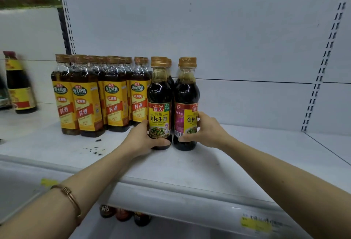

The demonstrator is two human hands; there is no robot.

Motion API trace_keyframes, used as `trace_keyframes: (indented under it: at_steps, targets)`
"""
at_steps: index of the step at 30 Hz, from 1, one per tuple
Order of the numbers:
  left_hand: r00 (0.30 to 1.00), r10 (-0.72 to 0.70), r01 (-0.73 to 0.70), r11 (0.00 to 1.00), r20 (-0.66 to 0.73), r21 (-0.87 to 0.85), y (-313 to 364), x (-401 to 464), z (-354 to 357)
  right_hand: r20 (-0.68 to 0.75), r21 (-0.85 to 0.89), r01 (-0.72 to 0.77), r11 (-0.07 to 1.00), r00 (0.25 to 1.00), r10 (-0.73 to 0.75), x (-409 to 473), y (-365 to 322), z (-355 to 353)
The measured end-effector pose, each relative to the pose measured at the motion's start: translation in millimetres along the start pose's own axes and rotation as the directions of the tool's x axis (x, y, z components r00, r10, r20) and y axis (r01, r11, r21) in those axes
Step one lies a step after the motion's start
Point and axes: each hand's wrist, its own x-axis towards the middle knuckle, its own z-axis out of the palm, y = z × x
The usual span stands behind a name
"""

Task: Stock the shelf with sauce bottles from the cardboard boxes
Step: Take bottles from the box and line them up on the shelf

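On the white shelf (218, 164) two dark sauce bottles stand upright side by side, each held low down by one hand. The left hand (141, 140) wraps round the base of the left bottle (159, 103), thumb across the front below the label, fingers hidden behind it. The right hand (207, 130) grips the right bottle (187, 103) from its right side, fingers curled over the yellow label, thumb near the barcode. Both bottles have gold caps and rest on the shelf, just beside each other with a narrow gap between them; more caps of the same kind show directly behind each, so a second row seems to stand there, though the view is mostly blocked. A bangle (71, 198) sits on the left forearm.

Just left of the held bottles stands a block of square wine bottles (98, 96) with yellow labels, several rows deep, the nearest touching or almost touching the left bottle. Farther left, blurred, a lone dark bottle (19, 84) stands on the next bay. Small black specks (95, 149) lie on the shelf in front of the wine bottles. Below the shelf edge, bottle tops (123, 214) show on a lower level, and a yellow price tag (256, 223) sits on the rail.
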Motion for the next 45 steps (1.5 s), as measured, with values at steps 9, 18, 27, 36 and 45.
trace_keyframes:
  at_steps: [9,18,27,36,45]
  targets:
    - [0.999,-0.002,0.004,0.999,-0.033,0.047,-5,16,2,-0.107,-0.072,-0.038,0.997,0.994,0.030,5,-1,15]
    - [0.999,-0.013,0.016,0.998,-0.035,0.066,-10,27,3,-0.157,-0.104,-0.065,0.992,0.986,0.048,3,-4,20]
    - [0.999,-0.012,0.014,0.998,-0.039,0.066,-12,32,5,-0.181,-0.113,-0.103,0.988,0.980,0.081,4,-3,24]
    - [0.999,0.014,-0.011,0.998,-0.051,0.062,-11,29,7,-0.229,-0.157,-0.178,0.971,0.963,0.139,2,-10,31]
    - [0.998,-0.005,0.008,0.999,-0.062,0.046,-14,29,11,-0.275,-0.150,-0.276,0.949,0.934,0.228,-3,-21,37]
